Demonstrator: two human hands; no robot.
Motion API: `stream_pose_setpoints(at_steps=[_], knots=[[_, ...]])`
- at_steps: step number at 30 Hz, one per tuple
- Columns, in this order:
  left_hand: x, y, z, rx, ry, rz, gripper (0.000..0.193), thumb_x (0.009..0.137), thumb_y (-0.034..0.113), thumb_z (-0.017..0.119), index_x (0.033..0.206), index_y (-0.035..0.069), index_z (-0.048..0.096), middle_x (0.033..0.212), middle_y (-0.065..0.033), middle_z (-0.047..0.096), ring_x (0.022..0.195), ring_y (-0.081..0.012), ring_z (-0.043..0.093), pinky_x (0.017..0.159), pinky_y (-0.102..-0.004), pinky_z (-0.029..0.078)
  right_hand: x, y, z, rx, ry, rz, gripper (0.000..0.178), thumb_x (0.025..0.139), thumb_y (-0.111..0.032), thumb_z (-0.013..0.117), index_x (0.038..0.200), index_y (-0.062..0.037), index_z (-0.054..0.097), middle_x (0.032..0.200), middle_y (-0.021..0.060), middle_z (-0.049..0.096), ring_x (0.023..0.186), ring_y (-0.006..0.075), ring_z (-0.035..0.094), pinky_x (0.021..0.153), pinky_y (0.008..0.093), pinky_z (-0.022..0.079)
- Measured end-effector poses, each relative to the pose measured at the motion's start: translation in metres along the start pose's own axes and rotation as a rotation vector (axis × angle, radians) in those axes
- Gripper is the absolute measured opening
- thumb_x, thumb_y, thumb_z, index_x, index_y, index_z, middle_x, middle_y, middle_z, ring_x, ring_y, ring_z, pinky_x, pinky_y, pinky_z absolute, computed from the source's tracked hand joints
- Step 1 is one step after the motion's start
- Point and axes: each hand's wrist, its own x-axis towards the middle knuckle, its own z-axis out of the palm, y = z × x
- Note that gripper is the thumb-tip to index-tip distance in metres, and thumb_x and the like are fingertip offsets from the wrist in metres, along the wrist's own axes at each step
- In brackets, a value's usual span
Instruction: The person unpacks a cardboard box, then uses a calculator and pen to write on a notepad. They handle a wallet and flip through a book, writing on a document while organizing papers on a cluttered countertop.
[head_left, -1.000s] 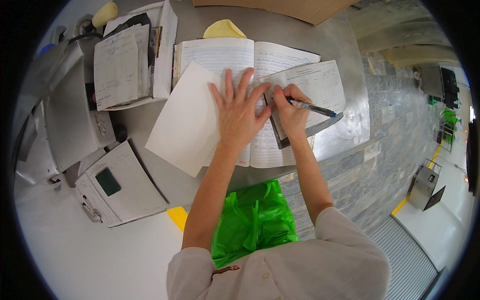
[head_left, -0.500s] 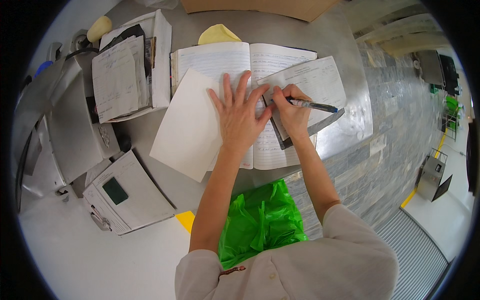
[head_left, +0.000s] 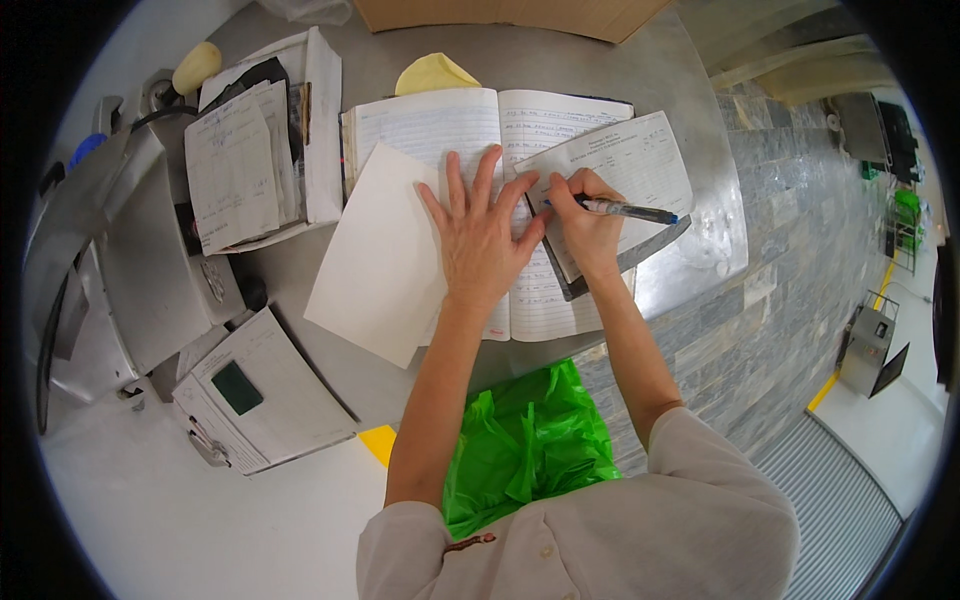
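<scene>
An open ruled notebook (head_left: pixel 425 120) with handwriting lies on the metal table. My left hand (head_left: pixel 480 228) rests spread over its middle, partly on a blank white sheet (head_left: pixel 370 265) that lies slanted across the left page. The left fingertips reach the edge of a printed form pad (head_left: pixel 640 160), which lies tilted on the right page over a dark backing. My right hand (head_left: pixel 588 222) pinches a pen (head_left: pixel 635 211) with its tip down at the pad's left side. Part of the form is hidden under that hand.
At the left stands a white box (head_left: pixel 325 130) holding stacked papers (head_left: pixel 235 175). A clipboard (head_left: pixel 290 390) with a dark green rectangle sits below it. Yellow paper (head_left: pixel 436 73) and a cardboard box (head_left: pixel 510 15) are at the back. A green plastic bag (head_left: pixel 530 440) hangs near my body.
Both hands keep nearly the same place, the right still holding the pen on the form. The whole view has shifted very slightly.
</scene>
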Motion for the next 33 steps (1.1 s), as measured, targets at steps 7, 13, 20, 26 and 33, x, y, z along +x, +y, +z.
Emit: stream_pose_setpoints(at_steps=[7, 13, 20, 26, 33], knots=[[-0.0001, 0.0009, 0.0005, 0.002, 0.007, -0.001, 0.045, 0.068, 0.031, 0.069, 0.111, 0.025, 0.056, 0.137, -0.0016, 0.033, 0.132, -0.0369, 0.015, 0.101, -0.0635, -0.001, 0.0008, 0.0006, -0.002, -0.039, -0.023, -0.013, 0.024, 0.076, -0.006, 0.063, 0.058, 0.0001, 0.049, 0.051, 0.0027, 0.047, 0.048, 0.007, 0.039, 0.046, 0.0245, 0.032], [-0.0001, 0.0017, 0.0005, 0.005, 0.006, -0.001, 0.044, 0.069, 0.034, 0.068, 0.111, 0.025, 0.056, 0.137, -0.0019, 0.033, 0.132, -0.0366, 0.014, 0.101, -0.0632, -0.001, 0.0011, 0.0029, -0.0021, -0.054, -0.009, -0.018, 0.024, 0.076, -0.007, 0.063, 0.058, 0.0005, 0.049, 0.051, 0.0036, 0.048, 0.049, 0.0074, 0.039, 0.046, 0.0246, 0.032], [-0.0004, 0.0015, 0.0012, 0.024, 0.002, 0.001, 0.045, 0.07, 0.035, 0.068, 0.112, 0.025, 0.056, 0.137, -0.0019, 0.033, 0.132, -0.0365, 0.014, 0.101, -0.0636, -0.001, 0.0008, 0.0016, -0.0027, -0.039, -0.022, -0.02, 0.024, 0.075, -0.007, 0.063, 0.058, 0.0009, 0.049, 0.05, 0.0032, 0.046, 0.049, 0.0075, 0.038, 0.046, 0.0251, 0.032], [-0.0002, 0.001, 0.0013, 0.027, -0.001, 0.002, 0.044, 0.07, 0.034, 0.068, 0.111, 0.025, 0.056, 0.137, -0.0019, 0.034, 0.132, -0.0366, 0.015, 0.1, -0.064, -0.001, 0.0013, 0.004, -0.0041, -0.017, 0.015, 0.008, 0.024, 0.076, -0.006, 0.063, 0.058, 0.0004, 0.048, 0.051, 0.0025, 0.047, 0.049, 0.0068, 0.038, 0.046, 0.0241, 0.031], [-0.0001, 0.0015, 0.0017, 0.035, 0.007, 0.003, 0.045, 0.069, 0.033, 0.068, 0.112, 0.026, 0.056, 0.137, -0.0017, 0.034, 0.132, -0.0364, 0.015, 0.1, -0.064, 0.0, 0.0003, -0.0014, -0.0032, -0.025, -0.002, -0.002, 0.025, 0.076, -0.005, 0.063, 0.057, -0.0003, 0.047, 0.052, 0.0013, 0.047, 0.049, 0.0063, 0.038, 0.047, 0.0235, 0.032]])
